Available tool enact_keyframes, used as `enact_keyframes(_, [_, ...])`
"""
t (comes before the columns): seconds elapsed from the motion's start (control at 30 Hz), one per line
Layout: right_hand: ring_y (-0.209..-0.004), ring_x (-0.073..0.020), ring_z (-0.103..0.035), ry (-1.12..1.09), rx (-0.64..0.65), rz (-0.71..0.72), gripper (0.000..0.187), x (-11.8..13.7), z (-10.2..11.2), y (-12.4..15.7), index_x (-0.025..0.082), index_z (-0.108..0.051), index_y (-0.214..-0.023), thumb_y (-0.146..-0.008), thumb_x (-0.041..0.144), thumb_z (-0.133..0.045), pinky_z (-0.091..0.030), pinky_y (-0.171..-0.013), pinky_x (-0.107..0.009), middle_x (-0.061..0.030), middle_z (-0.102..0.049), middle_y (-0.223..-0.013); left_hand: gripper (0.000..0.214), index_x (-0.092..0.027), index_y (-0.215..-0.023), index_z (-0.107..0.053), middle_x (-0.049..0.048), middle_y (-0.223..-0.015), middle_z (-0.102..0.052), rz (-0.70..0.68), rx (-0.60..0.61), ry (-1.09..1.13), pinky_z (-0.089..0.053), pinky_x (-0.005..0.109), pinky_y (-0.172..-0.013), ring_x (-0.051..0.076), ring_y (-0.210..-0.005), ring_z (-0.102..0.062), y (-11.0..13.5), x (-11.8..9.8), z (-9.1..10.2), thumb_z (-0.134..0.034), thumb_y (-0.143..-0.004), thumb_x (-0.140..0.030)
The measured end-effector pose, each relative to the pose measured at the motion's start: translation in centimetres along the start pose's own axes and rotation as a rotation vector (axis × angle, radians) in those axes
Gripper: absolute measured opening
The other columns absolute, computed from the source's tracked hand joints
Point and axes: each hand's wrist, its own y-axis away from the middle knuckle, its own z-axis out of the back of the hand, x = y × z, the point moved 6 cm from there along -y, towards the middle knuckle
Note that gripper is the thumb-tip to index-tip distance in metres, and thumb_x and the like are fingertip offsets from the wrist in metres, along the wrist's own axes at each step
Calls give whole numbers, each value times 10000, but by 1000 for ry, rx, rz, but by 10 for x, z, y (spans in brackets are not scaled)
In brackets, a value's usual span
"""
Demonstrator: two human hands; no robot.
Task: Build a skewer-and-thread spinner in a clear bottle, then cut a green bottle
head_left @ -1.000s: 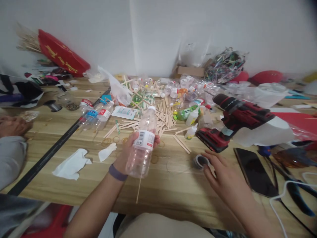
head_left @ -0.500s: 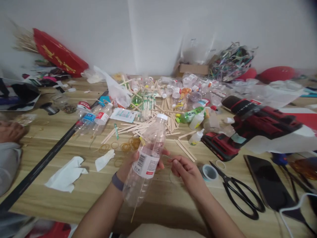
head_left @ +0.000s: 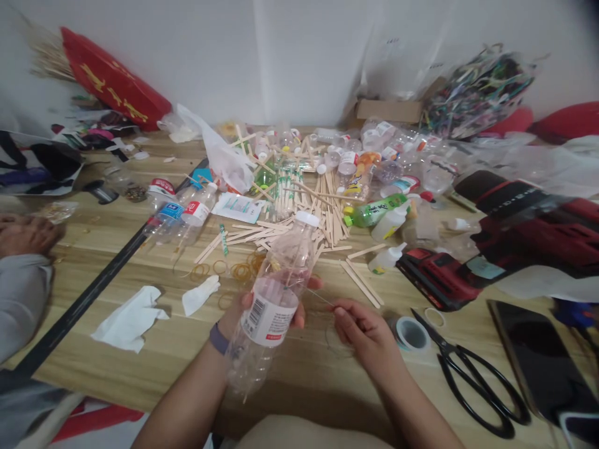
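The left hand [head_left: 231, 319] is wrapped around a clear plastic bottle [head_left: 276, 296], held tilted above the near middle of the wooden table [head_left: 185, 368], its white cap [head_left: 307, 219] pointing far. The bottle's white label [head_left: 281, 318] shows a barcode, small dark print and a red block; the print is too blurred to read. The right hand [head_left: 364, 330], nearly closed, pinches a thin strand [head_left: 321, 298] between thumb and fingertips, just right of the bottle. To its right lie a small spool [head_left: 412, 334] and black-handled scissors [head_left: 475, 371]. At left, other bottles wear a blue label [head_left: 169, 214] and a red-and-white label [head_left: 195, 212] with pale characters. Farther right, a green bottle [head_left: 380, 211] carries white characters. At far left, a red package [head_left: 110, 81] bears large gold characters, unclear here.
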Motion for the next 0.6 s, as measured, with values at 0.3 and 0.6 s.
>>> enact_keyframes(0.3, [-435,-133,-445,233,-52,29,355,4,13,1,160,-705,-846,-845,484,-558,-324,-419,-237,36,-498,-481,598,-164,-1058,-710,91,-1013,-747,-61,-430,-54,-543,260,-765,223,-896,-701,23,-18,9,-793,-622,-565])
enact_keyframes(0.6, [-704,-207,-684,799,-226,377,268,44,65,32,206,-707,-857,-909,381,-510,-512,-632,-288,-63,-753,-817,610,-151,-1060,-679,90,-910,-761,32,-808,-496,-532,298,-692,238,-794,-710,62,-54,36,-846,-549,-439])
